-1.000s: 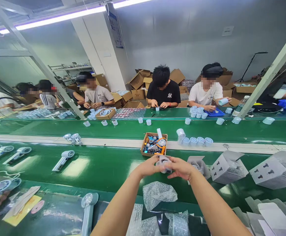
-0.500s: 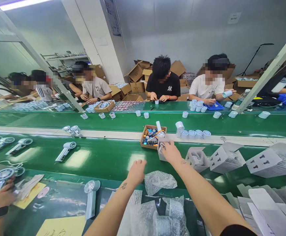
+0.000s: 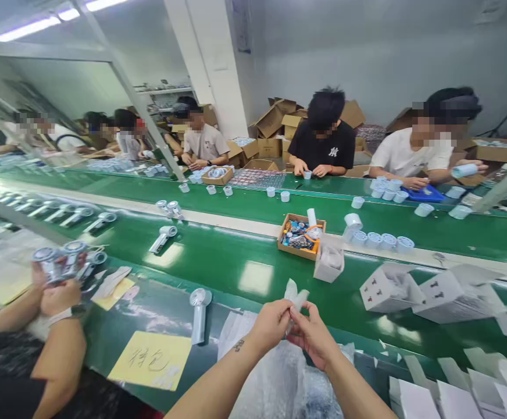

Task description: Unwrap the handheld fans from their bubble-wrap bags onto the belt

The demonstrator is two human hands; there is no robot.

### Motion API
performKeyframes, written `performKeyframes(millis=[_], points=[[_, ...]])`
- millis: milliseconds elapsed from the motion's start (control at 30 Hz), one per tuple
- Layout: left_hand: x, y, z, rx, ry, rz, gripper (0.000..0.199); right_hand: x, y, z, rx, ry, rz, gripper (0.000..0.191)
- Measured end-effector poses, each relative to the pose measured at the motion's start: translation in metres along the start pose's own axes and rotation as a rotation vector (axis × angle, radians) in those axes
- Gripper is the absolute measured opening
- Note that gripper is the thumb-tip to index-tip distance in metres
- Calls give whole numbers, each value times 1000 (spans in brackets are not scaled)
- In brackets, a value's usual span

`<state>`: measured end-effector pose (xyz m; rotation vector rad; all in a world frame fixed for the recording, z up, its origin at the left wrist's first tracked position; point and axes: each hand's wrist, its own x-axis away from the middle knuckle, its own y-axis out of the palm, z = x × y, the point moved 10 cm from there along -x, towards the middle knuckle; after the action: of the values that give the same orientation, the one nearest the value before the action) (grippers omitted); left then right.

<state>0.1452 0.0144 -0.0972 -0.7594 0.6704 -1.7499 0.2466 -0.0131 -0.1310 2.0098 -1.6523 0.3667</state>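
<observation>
A small clear bubble-wrap bag [image 3: 296,295] is pinched between my two hands over the near edge of the belt. My left hand [image 3: 271,323] grips it from the left with fingers closed. Thumb and fingertips of my right hand [image 3: 312,336] close on its other side. Under my forearms lies a pile of bubble wrap [image 3: 264,378], partly hidden by them. To the left, a light-blue handheld fan [image 3: 199,314] rests on the bench. Beyond my hands, a white box [image 3: 329,262] stands on the belt with its top open and wrapping inside.
A cardboard tray [image 3: 300,234] of small parts touches the white box. More open boxes [image 3: 386,289] stand on the belt at right, with flat white cartons [image 3: 445,390] nearer. A co-worker's hands [image 3: 61,285] hold fans at left. A yellow paper [image 3: 151,359] lies on the bench.
My right hand has left the white box and come back to my left hand. Both now hold the bubble-wrap bag that lay on the belt edge. The view has swung left.
</observation>
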Motion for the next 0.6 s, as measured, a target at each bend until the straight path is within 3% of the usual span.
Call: performKeyframes(millis=[67, 133, 200, 267, 333, 400, 467, 533, 600], points=[[23, -25, -28, 206, -117, 130, 20, -1, 14, 11, -113, 33, -16, 53], [60, -64, -89, 328, -404, 404, 21, -1, 17, 15, -73, 32, 29, 48], [108, -98, -151, 312, -713, 651, 29, 1, 14, 18, -42, 29, 102, 45], [139, -114, -193, 297, -887, 720, 32, 4, 13, 19, -35, 23, 156, 43], [154, -116, -216, 341, -980, 712, 26, 8, 15, 18, -47, 27, 190, 40], [155, -108, -215, 425, -982, 691, 21, 11, 19, 17, -73, 41, 214, 39], [152, -96, -189, 532, -916, 682, 25, 12, 26, 14, -113, 58, 228, 40], [146, -75, -143, 771, -765, 649, 34, 13, 36, 12, -164, 72, 222, 42], [136, -43, -83, 1148, -549, 501, 42, 14, 47, 9, -220, 82, 188, 44]])
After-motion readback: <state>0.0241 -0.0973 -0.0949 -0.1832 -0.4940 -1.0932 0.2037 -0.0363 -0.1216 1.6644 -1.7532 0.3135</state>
